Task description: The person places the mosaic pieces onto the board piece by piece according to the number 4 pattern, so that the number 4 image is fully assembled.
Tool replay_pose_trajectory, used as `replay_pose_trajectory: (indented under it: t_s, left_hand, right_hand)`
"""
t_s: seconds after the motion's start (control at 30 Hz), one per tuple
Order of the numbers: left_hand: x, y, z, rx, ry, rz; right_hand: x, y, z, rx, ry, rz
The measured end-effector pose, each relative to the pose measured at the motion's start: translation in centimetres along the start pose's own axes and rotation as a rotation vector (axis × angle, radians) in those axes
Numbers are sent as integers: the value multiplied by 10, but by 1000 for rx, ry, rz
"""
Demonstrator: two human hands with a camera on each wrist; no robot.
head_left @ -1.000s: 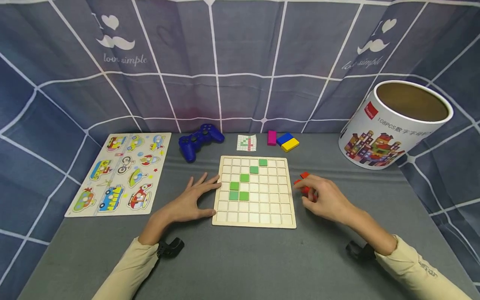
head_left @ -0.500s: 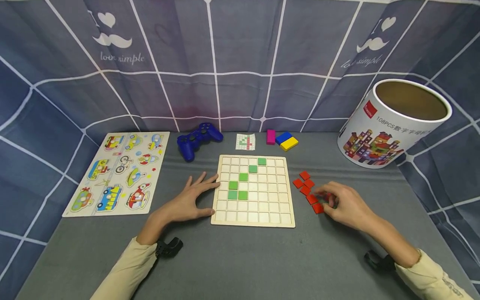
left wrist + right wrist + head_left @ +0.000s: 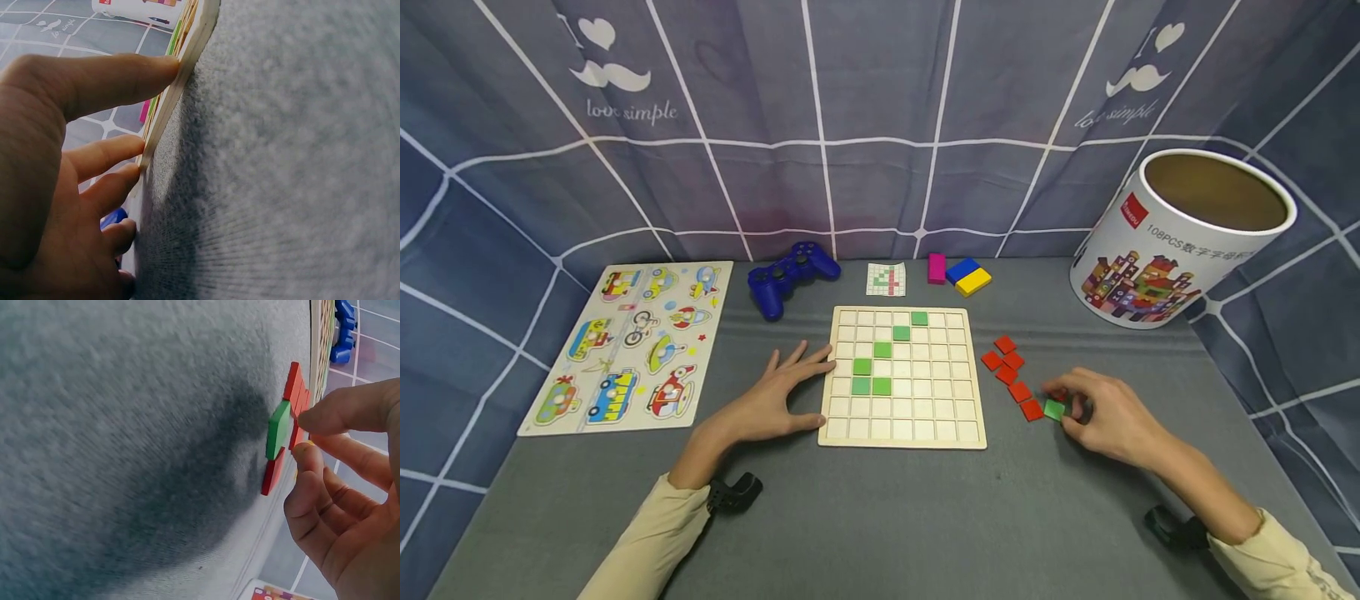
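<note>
In the head view, my left hand (image 3: 775, 398) rests at the left edge of a wooden grid board (image 3: 951, 432), fingers spread. Its thumb and fingertips touch the board's rim in the left wrist view. Several green tiles (image 3: 882, 386) sit in the board's cells. Right of the board, my right hand (image 3: 1116, 414) hovers low over loose tiles, its fingers loosely bent. A green tile (image 3: 1054, 409) lies by the thumb and index finger; the right wrist view shows it flat, not pinched. Several red tiles (image 3: 1020, 392) lie left of it. Another red tile (image 3: 272, 472) is partly hidden under the hand.
A small pattern card (image 3: 886, 280), a blue game controller (image 3: 790, 277) and magenta (image 3: 936, 268), blue (image 3: 964, 270) and yellow (image 3: 973, 282) blocks lie behind the board. A vehicle picture board (image 3: 628, 350) is at left. A large tub (image 3: 1180, 242) stands back right.
My right hand has moved right and slightly nearer, uncovering the red tiles and then the green tile. My left hand has stayed on the board's edge. The head view has shifted slightly.
</note>
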State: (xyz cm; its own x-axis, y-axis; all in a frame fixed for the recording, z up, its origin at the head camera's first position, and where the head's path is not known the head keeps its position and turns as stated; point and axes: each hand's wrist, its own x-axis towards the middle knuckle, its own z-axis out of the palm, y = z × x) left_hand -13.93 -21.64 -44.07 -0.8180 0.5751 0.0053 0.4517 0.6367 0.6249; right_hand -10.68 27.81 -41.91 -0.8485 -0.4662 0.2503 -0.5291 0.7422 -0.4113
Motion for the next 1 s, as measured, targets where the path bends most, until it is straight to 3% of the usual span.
replay_pose_trajectory:
  t_s: [0.5,1.0]
  left_hand:
    - [1,1,-1,3,-7,-11]
    - [-1,2,-1,-5,-11,-7]
  right_hand:
    - [-6,2,6,-56,1,61]
    - [4,-4,6,-5,93,19]
